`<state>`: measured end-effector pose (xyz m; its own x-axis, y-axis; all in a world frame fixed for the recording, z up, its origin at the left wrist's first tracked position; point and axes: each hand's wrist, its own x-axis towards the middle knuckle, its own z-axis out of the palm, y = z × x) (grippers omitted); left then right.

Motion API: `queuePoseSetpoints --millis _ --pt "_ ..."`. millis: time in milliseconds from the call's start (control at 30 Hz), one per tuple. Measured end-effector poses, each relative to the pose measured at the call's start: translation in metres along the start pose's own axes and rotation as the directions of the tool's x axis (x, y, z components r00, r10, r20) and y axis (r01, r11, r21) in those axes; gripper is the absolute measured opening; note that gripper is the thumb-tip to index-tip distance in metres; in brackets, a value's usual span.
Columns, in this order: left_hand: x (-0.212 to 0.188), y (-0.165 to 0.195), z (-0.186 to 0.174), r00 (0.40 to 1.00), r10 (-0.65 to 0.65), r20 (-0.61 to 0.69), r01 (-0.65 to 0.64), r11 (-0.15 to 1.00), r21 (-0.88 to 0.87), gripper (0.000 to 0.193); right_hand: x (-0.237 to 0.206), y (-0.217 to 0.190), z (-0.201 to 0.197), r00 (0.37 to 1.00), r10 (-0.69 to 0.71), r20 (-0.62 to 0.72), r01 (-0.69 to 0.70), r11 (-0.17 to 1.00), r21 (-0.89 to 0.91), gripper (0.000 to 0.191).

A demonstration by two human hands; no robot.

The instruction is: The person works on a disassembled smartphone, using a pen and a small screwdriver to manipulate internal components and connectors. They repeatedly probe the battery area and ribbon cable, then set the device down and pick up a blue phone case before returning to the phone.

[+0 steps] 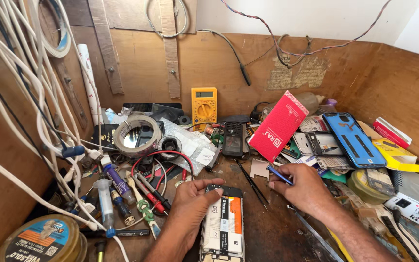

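An opened phone lies back-up on the wooden bench near the front edge, its battery and inner parts showing. My left hand rests on the phone's left side, thumb stretched across its top end. My right hand hovers just right of the phone and grips a thin blue-handled tool that points up and to the left. Black tweezers lie on the bench between the phone and my right hand.
Clutter rings the bench: a yellow multimeter, a tape roll, a red packet, a blue phone case, glue syringes, red and black probe leads, a solder spool. White cables hang at the left.
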<state>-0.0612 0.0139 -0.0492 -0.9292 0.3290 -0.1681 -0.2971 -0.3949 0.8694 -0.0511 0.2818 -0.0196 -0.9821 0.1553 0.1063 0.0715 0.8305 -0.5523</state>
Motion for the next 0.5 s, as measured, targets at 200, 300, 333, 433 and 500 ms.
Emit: queuePoseSetpoints --millis 200,300,333,433,500 --pt "-0.001 0.001 0.004 0.997 -0.040 -0.059 0.041 0.999 0.014 0.035 0.001 -0.011 0.001 1.000 -0.024 0.011 0.024 0.999 -0.034 0.031" --pt "-0.002 0.001 0.005 0.999 -0.009 -0.039 0.010 1.000 0.019 0.034 0.001 -0.015 0.002 0.999 -0.031 0.032 0.033 0.995 -0.090 0.031" --pt "-0.002 0.001 0.004 0.999 -0.005 -0.039 0.006 1.000 0.024 0.034 0.002 -0.017 0.003 0.998 -0.043 0.036 0.047 0.993 -0.111 0.030" --pt "-0.001 0.000 0.005 1.000 0.002 -0.029 -0.001 1.000 0.018 0.035 0.003 -0.018 0.002 0.989 0.018 0.144 0.014 0.977 -0.214 0.027" --pt "-0.001 0.000 0.005 1.000 0.004 -0.019 -0.004 1.000 -0.011 0.035 0.003 -0.018 0.000 0.995 0.018 0.099 -0.002 0.986 -0.164 0.028"
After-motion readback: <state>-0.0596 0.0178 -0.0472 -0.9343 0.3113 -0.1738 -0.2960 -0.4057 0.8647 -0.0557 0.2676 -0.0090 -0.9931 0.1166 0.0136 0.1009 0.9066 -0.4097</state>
